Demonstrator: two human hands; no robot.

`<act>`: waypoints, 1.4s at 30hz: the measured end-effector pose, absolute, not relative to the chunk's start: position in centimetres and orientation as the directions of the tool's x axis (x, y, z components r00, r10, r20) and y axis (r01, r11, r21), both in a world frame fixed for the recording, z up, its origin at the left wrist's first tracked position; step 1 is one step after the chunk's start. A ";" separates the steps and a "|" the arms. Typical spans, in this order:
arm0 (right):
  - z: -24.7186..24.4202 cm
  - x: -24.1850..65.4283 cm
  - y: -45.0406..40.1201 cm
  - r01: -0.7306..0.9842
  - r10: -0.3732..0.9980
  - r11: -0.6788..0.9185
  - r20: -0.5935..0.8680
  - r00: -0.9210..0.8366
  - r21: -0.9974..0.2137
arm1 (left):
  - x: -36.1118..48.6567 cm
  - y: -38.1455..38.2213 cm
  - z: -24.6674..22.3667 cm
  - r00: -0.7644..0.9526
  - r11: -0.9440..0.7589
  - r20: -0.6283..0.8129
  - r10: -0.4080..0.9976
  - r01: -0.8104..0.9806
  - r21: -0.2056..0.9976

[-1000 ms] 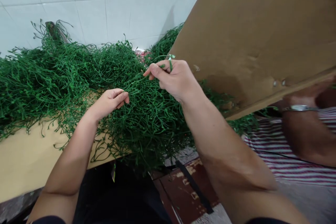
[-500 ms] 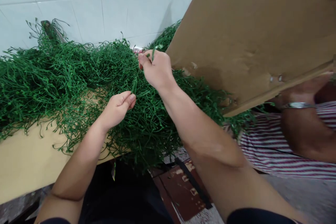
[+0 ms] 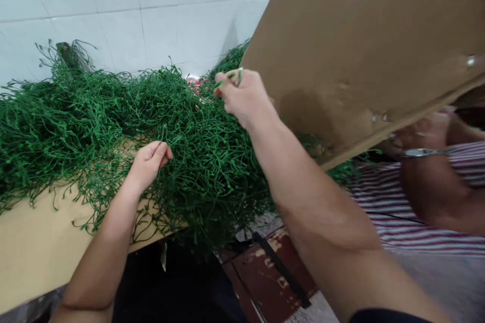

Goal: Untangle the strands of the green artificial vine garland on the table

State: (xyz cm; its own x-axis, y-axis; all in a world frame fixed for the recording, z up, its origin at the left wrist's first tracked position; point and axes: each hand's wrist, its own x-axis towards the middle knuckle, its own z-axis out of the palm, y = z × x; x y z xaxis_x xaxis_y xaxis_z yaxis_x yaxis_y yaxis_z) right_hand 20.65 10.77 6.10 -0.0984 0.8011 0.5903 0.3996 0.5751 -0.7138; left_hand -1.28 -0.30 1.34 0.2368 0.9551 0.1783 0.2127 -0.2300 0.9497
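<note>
Two hands, right hand [image 3: 245, 97] pinching one green strand [image 3: 227, 77]

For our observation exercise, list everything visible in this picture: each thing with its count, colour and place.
Stem pile: one heap, green, on the bench along the wall.
Held stems: a few, green, pinched in the right hand.
Bench: one, tan, lower left.
Cardboard sheet: one, brown, tilted, upper right.
Wall tiles: white, behind.
Co-worker's arm: one, wristwatch, striped shirt, right edge.
Left hand: resting on the pile.
Right hand: raised above the pile.
</note>
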 end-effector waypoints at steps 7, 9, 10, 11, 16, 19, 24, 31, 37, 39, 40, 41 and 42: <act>7.5 17.3 5.5 0.450 0.830 0.542 0.534 -0.158 -0.710 | -0.6 0.6 2.6 0.260 -0.228 0.201 0.945 0.076 0.971; 7.4 17.7 5.9 0.499 0.828 0.535 0.542 -0.146 -0.682 | -0.6 0.6 2.4 0.243 -0.187 0.180 0.953 0.008 0.982; 7.2 18.1 6.3 0.529 0.820 0.533 0.558 -0.128 -0.661 | -0.7 0.6 2.3 0.236 -0.172 0.173 0.956 -0.027 0.985; 7.0 18.5 6.8 0.556 0.804 0.535 0.585 -0.103 -0.637 | -0.8 0.6 2.2 0.233 -0.160 0.170 0.958 -0.060 0.985; 5.4 20.8 8.7 0.592 0.730 0.546 0.684 0.011 -0.592 | -1.0 0.8 2.0 0.252 -0.108 0.153 0.956 -0.183 0.977; 5.7 20.7 7.6 0.588 0.756 0.516 0.654 0.028 -0.623 | -1.0 0.9 2.0 0.245 -0.089 0.141 0.959 -0.210 0.974; 6.9 18.2 3.6 0.490 0.828 0.535 0.543 -0.141 -0.688 | -0.8 0.9 2.1 0.230 -0.106 0.157 0.961 -0.218 0.970; 5.9 16.5 2.4 0.278 0.815 0.486 0.315 -0.487 -0.829 | -0.5 0.7 2.2 0.214 -0.128 0.173 0.961 -0.208 0.970; 6.1 17.4 2.7 0.368 0.852 0.496 0.361 -0.379 -0.786 | -1.0 1.0 2.0 0.161 -0.205 0.205 0.965 -0.020 0.979; 6.2 17.5 2.6 0.421 0.847 0.518 0.379 -0.373 -0.744 | -1.3 1.1 1.9 0.168 -0.234 0.224 0.960 0.042 0.971; 6.3 17.5 2.6 0.446 0.844 0.530 0.393 -0.366 -0.722 | -1.4 1.1 1.8 0.181 -0.244 0.229 0.956 0.064 0.968; 6.2 17.5 2.5 0.472 0.840 0.540 0.411 -0.355 -0.697 | -1.4 1.1 1.8 0.198 -0.251 0.231 0.953 0.082 0.965; 6.2 17.5 2.5 0.503 0.837 0.546 0.431 -0.336 -0.670 | -1.4 1.0 1.8 0.218 -0.255 0.229 0.949 0.097 0.962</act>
State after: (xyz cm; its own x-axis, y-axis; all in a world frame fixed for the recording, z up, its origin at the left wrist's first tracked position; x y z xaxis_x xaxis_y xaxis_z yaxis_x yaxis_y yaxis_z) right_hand 17.46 2.54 6.21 -0.3357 0.8375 0.4312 0.5027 0.5464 -0.6699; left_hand -1.42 0.96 1.81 0.2179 0.9486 0.2295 0.0974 -0.2551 0.9620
